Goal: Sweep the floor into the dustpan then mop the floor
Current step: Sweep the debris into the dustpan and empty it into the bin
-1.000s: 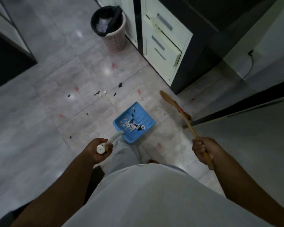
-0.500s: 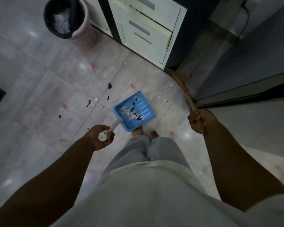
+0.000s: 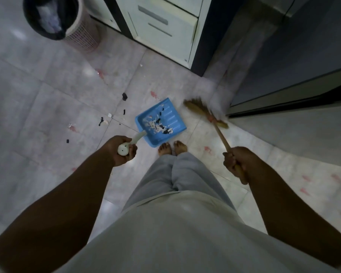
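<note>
Left hand [image 3: 120, 152] grips the dustpan [image 3: 160, 123] handle, right hand [image 3: 235, 163] the broom [image 3: 205, 113]; tilting the loaded pan could spill scraps [image 3: 158, 126] back onto the floor [image 3: 47, 85].

Dustpan [image 3: 176, 123]: blue, ribbed stripes; white handle.
Broom [image 3: 205, 113]: straw-tan bristles, red binding, brown stick.
Scraps [image 3: 159, 127]: black and white mixed.
Floor [image 3: 47, 95]: pale grey tiles, reddish smears.
Bin [image 3: 81, 34], far ahead of left hand [image 3: 120, 150]: pink lattice, black liner.
Cabinet [image 3: 165, 36]: cream drawers, grey handles, black side.
</note>
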{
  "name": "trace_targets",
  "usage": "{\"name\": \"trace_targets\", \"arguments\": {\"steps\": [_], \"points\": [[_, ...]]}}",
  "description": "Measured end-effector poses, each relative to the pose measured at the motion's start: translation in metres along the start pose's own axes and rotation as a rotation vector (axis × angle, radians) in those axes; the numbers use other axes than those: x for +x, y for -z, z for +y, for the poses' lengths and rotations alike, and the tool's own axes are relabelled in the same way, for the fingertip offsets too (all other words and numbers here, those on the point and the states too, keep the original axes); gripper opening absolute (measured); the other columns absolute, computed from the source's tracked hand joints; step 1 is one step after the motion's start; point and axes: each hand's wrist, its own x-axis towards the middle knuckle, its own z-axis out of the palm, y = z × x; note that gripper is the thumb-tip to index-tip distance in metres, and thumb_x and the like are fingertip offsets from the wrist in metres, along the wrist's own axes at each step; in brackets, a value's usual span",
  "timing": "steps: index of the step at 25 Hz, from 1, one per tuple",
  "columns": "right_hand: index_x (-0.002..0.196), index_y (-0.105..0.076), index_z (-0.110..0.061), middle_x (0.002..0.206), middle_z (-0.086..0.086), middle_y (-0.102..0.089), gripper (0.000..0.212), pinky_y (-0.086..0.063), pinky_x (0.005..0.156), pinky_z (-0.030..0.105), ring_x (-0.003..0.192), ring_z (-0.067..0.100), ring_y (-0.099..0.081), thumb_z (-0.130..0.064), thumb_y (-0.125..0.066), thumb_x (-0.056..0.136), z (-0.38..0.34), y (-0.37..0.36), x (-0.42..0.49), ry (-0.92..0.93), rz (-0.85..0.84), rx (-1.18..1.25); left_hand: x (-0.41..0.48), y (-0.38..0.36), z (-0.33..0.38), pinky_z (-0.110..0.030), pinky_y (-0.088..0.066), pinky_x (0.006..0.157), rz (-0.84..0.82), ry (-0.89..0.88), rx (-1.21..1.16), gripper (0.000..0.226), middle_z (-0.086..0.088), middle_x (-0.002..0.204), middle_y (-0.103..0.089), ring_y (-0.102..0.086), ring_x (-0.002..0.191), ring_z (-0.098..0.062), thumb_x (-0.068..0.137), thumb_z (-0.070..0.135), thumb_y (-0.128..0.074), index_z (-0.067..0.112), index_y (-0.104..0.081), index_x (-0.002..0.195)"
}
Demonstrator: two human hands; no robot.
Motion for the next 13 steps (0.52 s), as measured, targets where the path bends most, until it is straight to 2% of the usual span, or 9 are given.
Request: {"name": "trace_targets", "arguments": {"steps": [7,13], "points": [[0.082,-0.047,-0.008,0.048,-0.004,-0.037,0.026,-0.026,0.026,0.014,0.031,0.005,-0.033,-0.021,-0.036,0.102,0.037,0.066,-0.034,0.04,-0.085,0.158,0.003,-0.02,0.013,-0.017,-0.047,0.038,0.005,0.007,0.076,0.031,-0.008,0.073,-0.046,-0.051,0.04,-0.01,0.094,0.016,-0.041,-0.002,-0.037,0.119],[0.081,-0.048,-0.009,0.049,-0.006,-0.038,0.027,-0.027,0.027,0.013,0.031,0.004,-0.033,-0.024,-0.037,0.101,0.033,0.081,-0.031,0.023,-0.143,0.335,0.013,-0.039,0.029,-0.017,-0.048,0.039,0.054,-0.009,0.181,0.039,-0.011,0.077,-0.049,-0.053,0.042,-0.012,0.093,0.015,-0.045,-0.001,-0.036,0.127]]}}
